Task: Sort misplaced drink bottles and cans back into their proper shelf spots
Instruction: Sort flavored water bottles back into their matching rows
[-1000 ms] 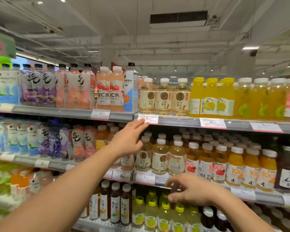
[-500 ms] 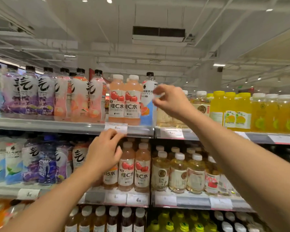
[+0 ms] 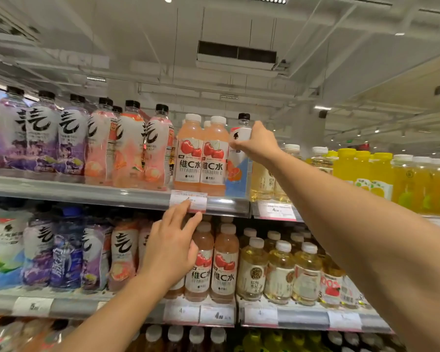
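Observation:
A black-capped bottle with a white and blue label (image 3: 239,168) stands on the top shelf (image 3: 112,193), right of two pink cherry vitamin C bottles (image 3: 200,158). My right hand (image 3: 258,143) grips its upper part near the neck. My left hand (image 3: 172,243) is lower, its straight fingers reaching up toward the price tag (image 3: 188,201) on the top shelf's edge, in front of the pink bottles (image 3: 212,265) on the middle shelf.
Purple and pink sparkling-water bottles (image 3: 74,138) fill the top shelf's left part. Pale tea bottles (image 3: 277,270) and yellow juice bottles (image 3: 366,174) stand to the right. A lower shelf holds more bottles (image 3: 188,339).
My right hand rose from the lower shelf to the top shelf and took hold of the black-capped bottle. My left hand stayed by the shelf edge. The view tilted upward.

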`<action>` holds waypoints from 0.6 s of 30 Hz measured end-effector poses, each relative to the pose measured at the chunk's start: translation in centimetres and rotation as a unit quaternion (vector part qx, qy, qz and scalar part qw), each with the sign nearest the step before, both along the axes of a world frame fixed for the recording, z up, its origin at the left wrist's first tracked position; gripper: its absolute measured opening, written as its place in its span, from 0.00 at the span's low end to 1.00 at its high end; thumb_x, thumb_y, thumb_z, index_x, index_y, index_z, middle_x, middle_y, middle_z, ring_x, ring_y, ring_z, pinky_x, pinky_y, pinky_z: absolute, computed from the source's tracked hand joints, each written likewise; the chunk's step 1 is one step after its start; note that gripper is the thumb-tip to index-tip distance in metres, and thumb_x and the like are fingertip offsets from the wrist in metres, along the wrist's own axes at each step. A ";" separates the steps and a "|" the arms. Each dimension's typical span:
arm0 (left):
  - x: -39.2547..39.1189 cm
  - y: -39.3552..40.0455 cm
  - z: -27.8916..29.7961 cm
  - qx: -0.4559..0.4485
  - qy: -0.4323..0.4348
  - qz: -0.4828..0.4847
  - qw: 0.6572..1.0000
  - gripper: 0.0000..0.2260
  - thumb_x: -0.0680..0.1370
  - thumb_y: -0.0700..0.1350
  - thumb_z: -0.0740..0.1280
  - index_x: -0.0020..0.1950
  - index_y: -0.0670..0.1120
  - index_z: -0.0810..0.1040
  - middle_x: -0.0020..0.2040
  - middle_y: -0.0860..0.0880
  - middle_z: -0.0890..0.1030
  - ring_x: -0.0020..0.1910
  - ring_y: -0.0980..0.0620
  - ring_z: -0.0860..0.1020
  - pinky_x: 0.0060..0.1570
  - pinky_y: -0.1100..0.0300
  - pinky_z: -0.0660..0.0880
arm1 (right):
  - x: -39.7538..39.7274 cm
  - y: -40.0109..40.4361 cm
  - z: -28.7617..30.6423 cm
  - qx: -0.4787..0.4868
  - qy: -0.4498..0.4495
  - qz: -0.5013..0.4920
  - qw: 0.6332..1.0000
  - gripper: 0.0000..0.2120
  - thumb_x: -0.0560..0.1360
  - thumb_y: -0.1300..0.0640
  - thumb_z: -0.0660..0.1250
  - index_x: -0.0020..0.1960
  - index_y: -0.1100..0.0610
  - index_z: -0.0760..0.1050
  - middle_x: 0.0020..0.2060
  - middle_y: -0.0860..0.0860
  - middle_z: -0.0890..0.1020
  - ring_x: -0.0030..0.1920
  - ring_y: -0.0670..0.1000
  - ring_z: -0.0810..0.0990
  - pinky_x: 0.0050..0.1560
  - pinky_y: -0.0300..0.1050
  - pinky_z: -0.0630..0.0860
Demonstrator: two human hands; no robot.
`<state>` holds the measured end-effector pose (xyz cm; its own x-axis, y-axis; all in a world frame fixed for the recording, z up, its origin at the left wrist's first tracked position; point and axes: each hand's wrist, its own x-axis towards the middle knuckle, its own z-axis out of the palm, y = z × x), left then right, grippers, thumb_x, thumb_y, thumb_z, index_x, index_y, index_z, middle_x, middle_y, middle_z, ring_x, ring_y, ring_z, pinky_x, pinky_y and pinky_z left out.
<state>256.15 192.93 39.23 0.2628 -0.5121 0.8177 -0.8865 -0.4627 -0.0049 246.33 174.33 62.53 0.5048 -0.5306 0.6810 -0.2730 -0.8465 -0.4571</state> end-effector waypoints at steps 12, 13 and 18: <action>1.2 0.2 -0.4 0.020 -0.002 -0.007 1.000 0.31 0.70 0.46 0.72 0.74 0.50 0.72 0.77 0.46 0.67 0.73 0.43 0.68 0.56 0.47 0.77 | -2.0 1.0 -1.4 0.077 -0.098 0.085 0.989 0.34 0.67 0.48 0.82 0.65 0.55 0.69 0.51 0.50 0.81 0.50 0.49 0.82 0.45 0.46 0.80; 1.1 0.3 -0.3 0.021 0.002 -0.006 1.000 0.31 0.70 0.46 0.72 0.74 0.50 0.72 0.77 0.46 0.67 0.73 0.43 0.68 0.56 0.46 0.77 | -2.4 1.4 -1.6 0.083 -0.103 0.100 0.986 0.36 0.67 0.50 0.82 0.67 0.55 0.68 0.52 0.50 0.82 0.51 0.49 0.83 0.49 0.48 0.82; -0.2 0.9 0.3 0.042 0.042 0.003 0.998 0.31 0.73 0.49 0.69 0.77 0.51 0.69 0.79 0.46 0.63 0.76 0.43 0.64 0.60 0.42 0.76 | -5.4 4.0 -2.7 0.055 -0.097 0.098 0.989 0.34 0.67 0.56 0.83 0.65 0.54 0.67 0.53 0.49 0.81 0.52 0.48 0.82 0.48 0.44 0.81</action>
<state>255.93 193.80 39.57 0.3318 -0.5764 0.7468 -0.8826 -0.4692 0.0300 240.97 178.33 59.78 0.4712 -0.5116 0.7185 -0.0062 -0.8165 -0.5773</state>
